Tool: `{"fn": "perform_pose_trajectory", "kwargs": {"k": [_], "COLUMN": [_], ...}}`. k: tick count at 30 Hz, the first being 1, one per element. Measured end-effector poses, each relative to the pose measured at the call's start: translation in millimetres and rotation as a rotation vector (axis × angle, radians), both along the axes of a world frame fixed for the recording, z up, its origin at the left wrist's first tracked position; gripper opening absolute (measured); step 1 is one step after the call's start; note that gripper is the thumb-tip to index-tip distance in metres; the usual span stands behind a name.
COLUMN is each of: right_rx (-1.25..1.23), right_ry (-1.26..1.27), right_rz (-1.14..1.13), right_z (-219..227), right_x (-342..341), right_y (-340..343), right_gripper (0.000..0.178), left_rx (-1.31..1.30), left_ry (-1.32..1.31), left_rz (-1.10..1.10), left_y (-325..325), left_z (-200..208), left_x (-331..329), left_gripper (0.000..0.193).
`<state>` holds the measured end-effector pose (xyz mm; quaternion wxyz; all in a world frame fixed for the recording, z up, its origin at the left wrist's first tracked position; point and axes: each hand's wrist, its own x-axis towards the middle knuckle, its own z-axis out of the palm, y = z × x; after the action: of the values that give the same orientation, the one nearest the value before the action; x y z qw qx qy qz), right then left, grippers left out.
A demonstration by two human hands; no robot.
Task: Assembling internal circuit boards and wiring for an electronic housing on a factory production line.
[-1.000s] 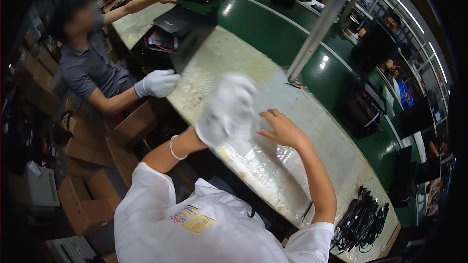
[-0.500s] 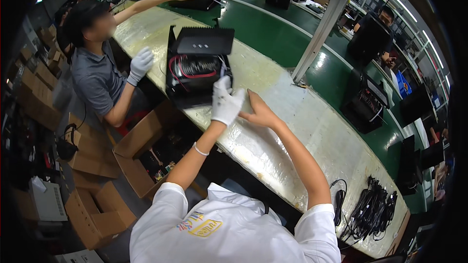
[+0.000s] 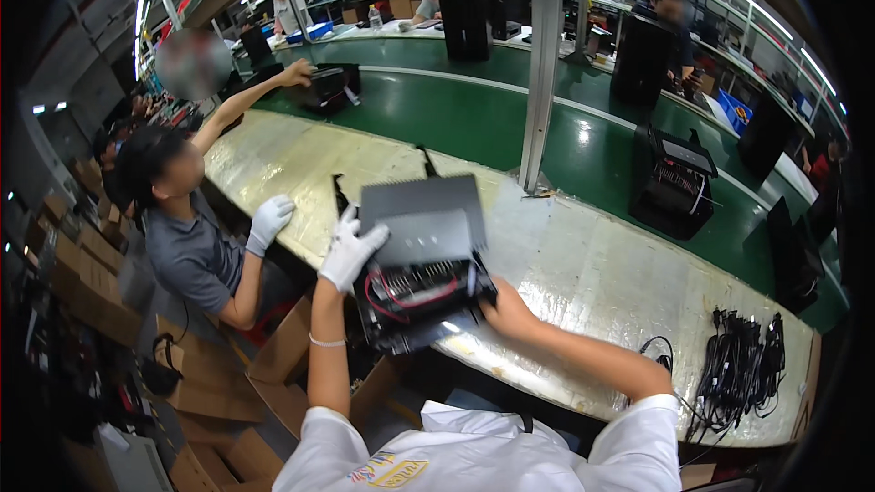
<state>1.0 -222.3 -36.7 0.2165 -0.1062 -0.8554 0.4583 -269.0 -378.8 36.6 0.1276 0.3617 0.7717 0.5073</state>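
Note:
A black electronics housing (image 3: 424, 193), open on its near side, tilts at the bench edge in front of me. Red wires and a ribbed, shiny part (image 3: 412, 285) show inside it. My left hand (image 3: 349, 251), in a white glove, grips its left side, thumb across the face of the panel. At the lower right corner my bare right hand (image 3: 512, 312) is closed round the edge; some of its fingers are hidden behind the housing.
Black power cords (image 3: 740, 369) lie bundled at the bench's right. Beyond the pale bench (image 3: 583, 246), a green conveyor (image 3: 410, 114) carries similar housings (image 3: 674, 178), past a metal post (image 3: 541, 73). A co-worker (image 3: 187, 219) sits at left, near open cardboard boxes (image 3: 223, 374).
My left hand has shifted from the housing's right side to its left. My right hand has taken hold of the right corner. The housing has turned and come nearer; my view has tipped upward.

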Motion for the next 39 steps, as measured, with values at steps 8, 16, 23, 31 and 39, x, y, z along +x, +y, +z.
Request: {"fn": "perform_pose_trajectory", "kwargs": {"k": [8, 16, 23, 31, 39], "right_rx": [0.026, 0.057, 0.022, -0.597, 0.095], "right_ry": [-0.249, -0.24, -0.182, 0.187, 0.254], "right_rz": [-0.163, -0.404, -0.41, -0.734, -0.543], "right_z": [48, 20, 61, 87, 129], "right_x": [161, 218, 238, 217, 247], "right_y": [-42, -22, 43, 120, 30], "right_gripper": [0.074, 0.064, 0.049, 0.044, 0.04], "left_rx": [0.041, -0.032, 0.037, -0.036, 0.58], "left_ry": [-0.224, -0.08, 0.031, 0.085, 0.516], "left_rz": [-0.501, -0.651, -0.64, -0.709, -0.767], "left_y": [63, 149, 221, 264, 111], "left_z": [15, 29, 15, 19, 64], "left_x": [111, 161, 174, 189, 211], "left_gripper": [0.05, 0.046, 0.053, 0.066, 0.035]}}
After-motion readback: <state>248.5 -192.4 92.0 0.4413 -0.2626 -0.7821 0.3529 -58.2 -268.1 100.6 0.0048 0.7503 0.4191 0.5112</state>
